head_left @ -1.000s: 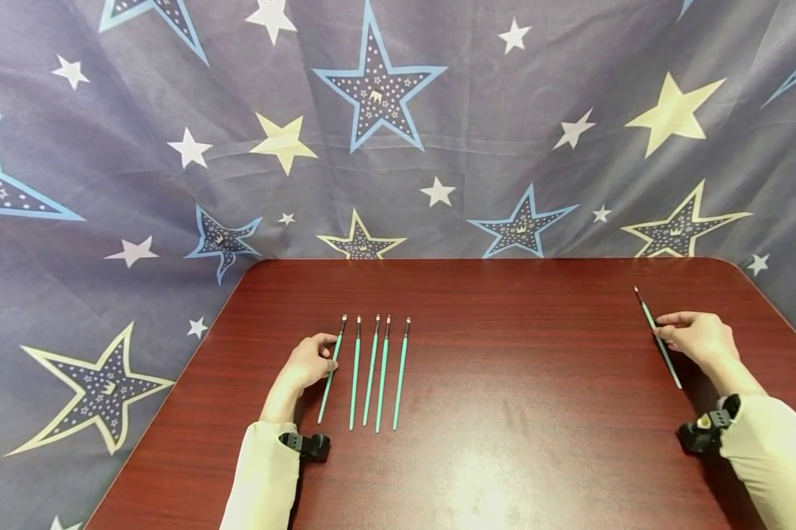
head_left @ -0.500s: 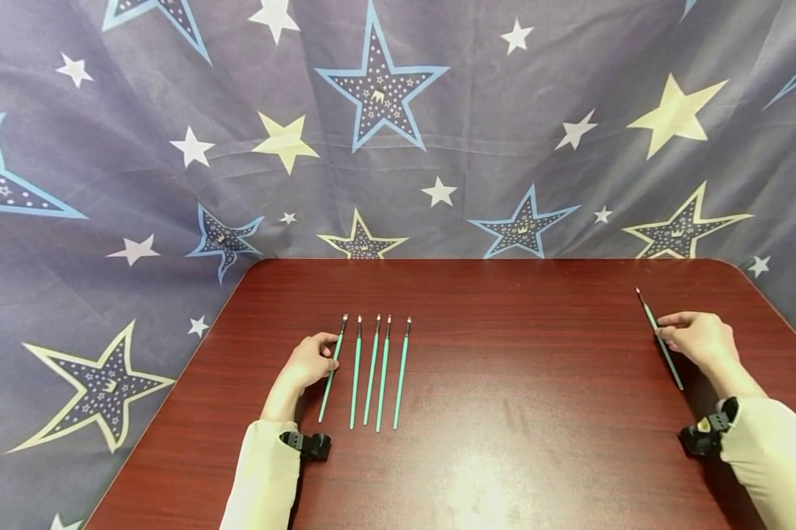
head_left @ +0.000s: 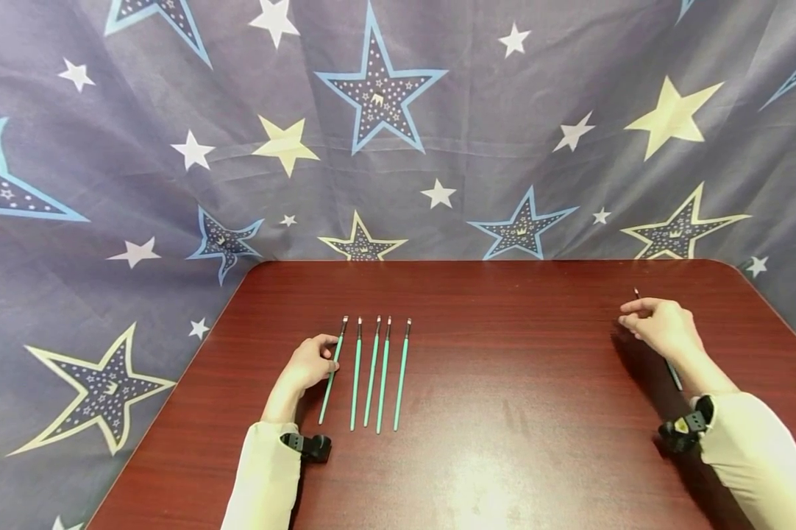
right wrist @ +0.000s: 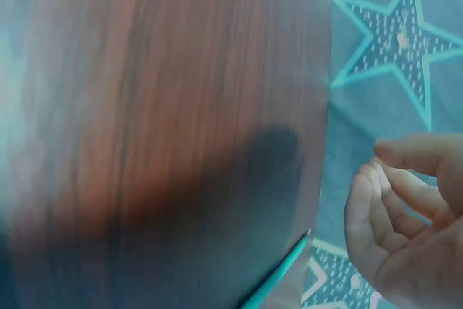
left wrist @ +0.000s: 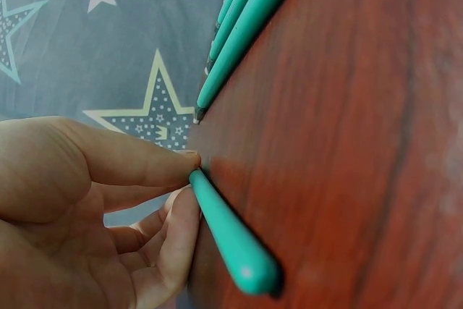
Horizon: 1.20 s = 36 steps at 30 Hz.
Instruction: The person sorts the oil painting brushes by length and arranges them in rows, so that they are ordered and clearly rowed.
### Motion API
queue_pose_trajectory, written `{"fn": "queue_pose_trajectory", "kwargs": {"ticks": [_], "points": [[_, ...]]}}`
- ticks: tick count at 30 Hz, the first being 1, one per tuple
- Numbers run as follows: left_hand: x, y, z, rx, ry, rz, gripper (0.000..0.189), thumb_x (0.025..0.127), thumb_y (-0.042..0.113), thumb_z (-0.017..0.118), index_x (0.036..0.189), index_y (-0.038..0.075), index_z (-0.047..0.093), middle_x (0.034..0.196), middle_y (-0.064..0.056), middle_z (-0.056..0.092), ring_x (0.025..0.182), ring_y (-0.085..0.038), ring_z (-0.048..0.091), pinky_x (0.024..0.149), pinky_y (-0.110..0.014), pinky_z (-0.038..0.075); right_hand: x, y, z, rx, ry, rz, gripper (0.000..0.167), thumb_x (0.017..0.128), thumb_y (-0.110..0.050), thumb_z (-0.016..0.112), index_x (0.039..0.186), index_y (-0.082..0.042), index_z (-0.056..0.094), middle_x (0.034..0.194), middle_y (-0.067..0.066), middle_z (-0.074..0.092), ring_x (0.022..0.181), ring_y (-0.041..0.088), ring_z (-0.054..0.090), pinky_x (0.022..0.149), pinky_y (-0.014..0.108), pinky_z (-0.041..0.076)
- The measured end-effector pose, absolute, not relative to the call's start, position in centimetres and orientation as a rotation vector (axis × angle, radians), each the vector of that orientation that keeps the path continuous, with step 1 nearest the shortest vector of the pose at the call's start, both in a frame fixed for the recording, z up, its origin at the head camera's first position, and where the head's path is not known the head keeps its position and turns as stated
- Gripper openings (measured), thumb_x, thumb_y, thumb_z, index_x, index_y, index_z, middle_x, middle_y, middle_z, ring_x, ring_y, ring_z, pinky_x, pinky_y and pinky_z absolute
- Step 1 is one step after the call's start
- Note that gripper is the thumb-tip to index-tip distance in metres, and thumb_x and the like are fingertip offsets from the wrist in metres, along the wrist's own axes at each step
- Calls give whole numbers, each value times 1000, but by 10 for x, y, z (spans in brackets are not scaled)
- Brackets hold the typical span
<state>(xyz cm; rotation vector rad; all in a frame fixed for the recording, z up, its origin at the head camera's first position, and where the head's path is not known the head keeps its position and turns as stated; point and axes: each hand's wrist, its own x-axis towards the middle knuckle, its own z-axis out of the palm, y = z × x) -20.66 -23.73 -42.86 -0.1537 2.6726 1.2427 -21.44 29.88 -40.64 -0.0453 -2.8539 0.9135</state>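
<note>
My left hand [head_left: 308,362] pinches a slim paintbrush [head_left: 328,390] with a turquoise handle, at the left end of a row on the table. In the left wrist view, thumb and finger meet on that handle, and its rounded end [left wrist: 249,269] lies close to the wood. Over on the right, my right hand [head_left: 669,327] hovers above another turquoise paintbrush [head_left: 673,375] and covers its middle. The right wrist view has this hand [right wrist: 405,215] with loosely bent fingers and nothing in them, apart from the brush handle [right wrist: 278,276].
Several more turquoise paintbrushes [head_left: 382,383] lie roughly parallel beside the left hand, bristles toward the far edge. The reddish-brown table [head_left: 504,331] ends at a grey curtain [head_left: 464,147] with printed stars. Light glares off the table's near middle.
My right hand has let go of its paintbrush and moved left and slightly farther away over it. The brush stays on the table. My left hand has hardly moved.
</note>
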Motion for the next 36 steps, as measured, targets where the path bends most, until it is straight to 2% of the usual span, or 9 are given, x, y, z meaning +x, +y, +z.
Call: {"fn": "queue_pose_trajectory", "kwargs": {"ticks": [6,19,29,36], "points": [[-207,-237,-429,-158,2662,1255,51,77,-8,59,126,-1,49,83,-10,41,65,-16,52,66,-30,54,-215,278,-405,69,-2848,931,26,83,-18,61,103,0,64,72,11,68,56,16,63,48,23,40],[-207,-236,-429,-149,2658,1251,51,78,-8,58,127,0,48,84,-10,40,66,-17,51,67,-30,54,-214,230,-404,178,-2894,1064,27,83,-16,62,106,-2,63,82,10,67,60,18,64,53,24,46],[-207,-237,-429,-144,2658,1242,50,78,-8,58,127,-1,48,84,-10,41,66,-17,51,67,-31,54,-214,195,-402,233,-2877,1177,26,82,-12,63,105,0,63,80,10,67,60,20,64,50,24,48],[-209,-239,-431,-136,2657,1235,50,79,-8,57,128,-1,47,82,-9,40,66,-17,49,68,-32,54,-215,169,-406,268,-2860,1288,25,80,-9,62,103,1,63,78,9,66,57,16,63,52,26,52]]}}
